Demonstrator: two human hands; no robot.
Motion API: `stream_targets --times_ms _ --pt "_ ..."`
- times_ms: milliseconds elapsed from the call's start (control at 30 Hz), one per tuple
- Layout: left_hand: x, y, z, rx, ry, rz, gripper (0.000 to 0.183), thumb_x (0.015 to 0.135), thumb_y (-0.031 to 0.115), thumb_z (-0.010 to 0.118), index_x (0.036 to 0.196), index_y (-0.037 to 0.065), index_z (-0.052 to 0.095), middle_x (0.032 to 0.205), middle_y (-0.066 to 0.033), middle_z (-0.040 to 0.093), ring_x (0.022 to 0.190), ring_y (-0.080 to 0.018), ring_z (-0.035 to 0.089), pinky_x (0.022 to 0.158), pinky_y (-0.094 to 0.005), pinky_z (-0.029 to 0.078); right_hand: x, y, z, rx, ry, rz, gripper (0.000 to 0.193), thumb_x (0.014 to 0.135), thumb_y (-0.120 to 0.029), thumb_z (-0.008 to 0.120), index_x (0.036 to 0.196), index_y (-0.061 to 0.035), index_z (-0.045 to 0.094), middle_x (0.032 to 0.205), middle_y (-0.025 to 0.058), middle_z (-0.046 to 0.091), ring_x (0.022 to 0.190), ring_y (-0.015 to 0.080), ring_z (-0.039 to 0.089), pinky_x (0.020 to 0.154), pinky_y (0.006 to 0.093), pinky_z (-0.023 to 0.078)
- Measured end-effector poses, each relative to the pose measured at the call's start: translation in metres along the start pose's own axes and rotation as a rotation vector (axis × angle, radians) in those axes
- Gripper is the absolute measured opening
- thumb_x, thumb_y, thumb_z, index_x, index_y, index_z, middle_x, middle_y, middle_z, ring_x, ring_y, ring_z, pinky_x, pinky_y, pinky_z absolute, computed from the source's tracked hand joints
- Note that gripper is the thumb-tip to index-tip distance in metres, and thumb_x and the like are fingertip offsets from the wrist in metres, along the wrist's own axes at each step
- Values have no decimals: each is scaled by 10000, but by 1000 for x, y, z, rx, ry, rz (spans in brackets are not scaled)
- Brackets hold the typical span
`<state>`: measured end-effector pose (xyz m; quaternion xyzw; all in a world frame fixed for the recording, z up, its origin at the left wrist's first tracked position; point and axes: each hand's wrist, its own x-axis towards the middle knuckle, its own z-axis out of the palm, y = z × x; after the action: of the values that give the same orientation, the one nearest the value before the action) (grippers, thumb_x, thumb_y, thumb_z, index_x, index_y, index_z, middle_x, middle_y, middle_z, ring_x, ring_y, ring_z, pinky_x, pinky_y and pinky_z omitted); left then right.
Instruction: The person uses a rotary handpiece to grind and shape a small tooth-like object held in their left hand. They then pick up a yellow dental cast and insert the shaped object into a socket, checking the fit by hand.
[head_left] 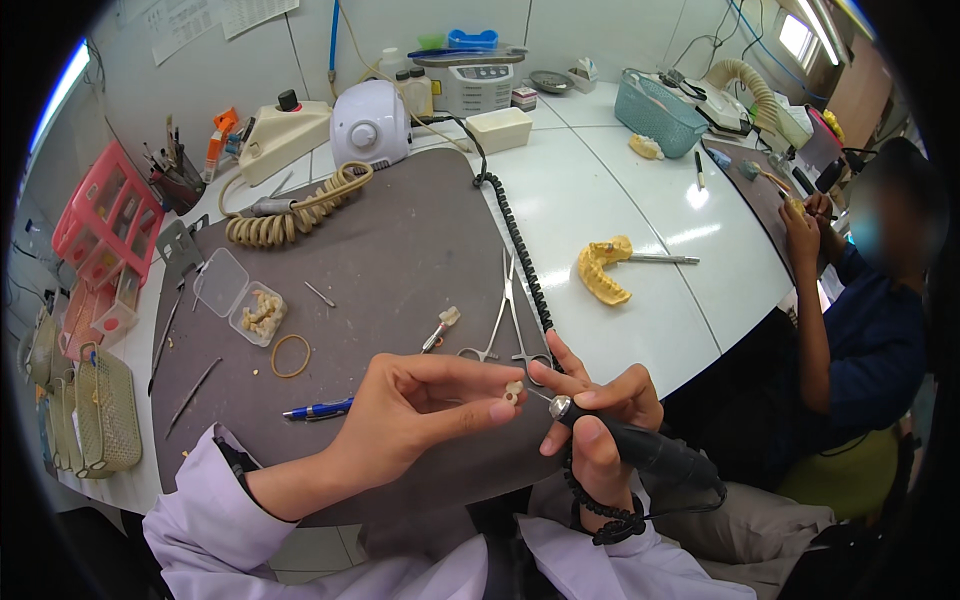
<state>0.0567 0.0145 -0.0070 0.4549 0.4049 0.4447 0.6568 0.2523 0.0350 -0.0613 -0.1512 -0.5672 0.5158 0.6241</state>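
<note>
Our left hand [420, 405] pinches a small tooth piece [513, 391] between thumb and fingertips, low over the grey mat [400, 250]. At its three o'clock, our right hand [600, 415] wraps its fingers around a black handpiece [640, 450], bur touching the piece. We should probably brace both hands together and press lightly. Forceps [510, 320] lie at twelve o'clock.

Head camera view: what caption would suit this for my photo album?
Left hand pinches a small tooth piece while right hand holds a black handpiece to it.
</note>
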Motion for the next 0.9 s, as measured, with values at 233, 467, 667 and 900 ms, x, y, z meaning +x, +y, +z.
stream_targets --times_ms 233,467,667,900 --pt "0 2 1 16 -9 -3 304 826 30 705 1114 -47 641 999 -140 692 918 -199 681 847 -283 538 1 -2 3 -11 -1 18 146 862 -65 596 936 -44 473 602 98 621 1005 368 652 1118 607 162" --pt "0 2 0 7 -7 -10 302 830 22 697 1118 -46 639 998 -145 692 916 -198 682 848 -286 540 0 -2 0 -43 -21 29 130 859 -63 593 936 -39 491 559 85 606 1022 385 639 1108 599 198" --pt "0 1 0 0 -9 -6 299 835 18 689 1121 -49 636 1001 -152 690 916 -200 681 850 -291 542 1 -2 1 -42 -9 37 115 858 -55 585 936 -34 504 549 83 607 1038 393 629 1092 601 234" --pt "1 0 -1 -4 -14 -19 297 840 22 684 1122 -52 633 1004 -156 688 920 -201 680 855 -299 545 2 -2 2 -54 -6 34 108 854 -45 580 932 -28 508 548 98 609 1024 397 635 1080 600 259"
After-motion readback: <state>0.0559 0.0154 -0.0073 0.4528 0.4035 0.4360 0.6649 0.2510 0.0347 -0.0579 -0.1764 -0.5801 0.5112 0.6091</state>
